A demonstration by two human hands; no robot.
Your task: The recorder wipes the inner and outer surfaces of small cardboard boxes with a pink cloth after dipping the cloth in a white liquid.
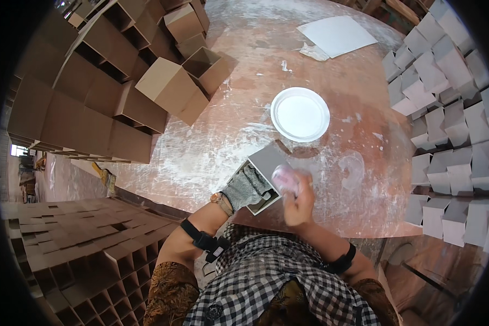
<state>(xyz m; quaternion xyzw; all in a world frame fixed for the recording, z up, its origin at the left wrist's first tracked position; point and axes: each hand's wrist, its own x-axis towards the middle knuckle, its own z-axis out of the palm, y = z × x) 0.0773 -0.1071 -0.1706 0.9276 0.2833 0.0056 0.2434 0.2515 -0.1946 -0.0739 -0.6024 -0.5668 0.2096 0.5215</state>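
Observation:
My left hand [248, 188], in a grey knitted glove, reaches into the open side of a small grey box [271, 156] and grips it from within. The box tilts above the table's near edge, with its pale rim facing me. My bare right hand [300, 201] is closed round a rounded, pinkish-white pad [284, 179]. Blur hides exactly what kind of pad it is. It is right beside the box's grey face; whether they touch I cannot tell. Beyond the box stands a round white dish [300, 114] with a pale content.
Brown cardboard boxes [171, 87] are piled at the far left, with more stacked [87, 233] at the near left. Grey-white boxes [445, 125] line the right side. A white sheet [338, 36] lies at the back of the stained table [358, 163]. A brush [106, 176] sits at the left edge.

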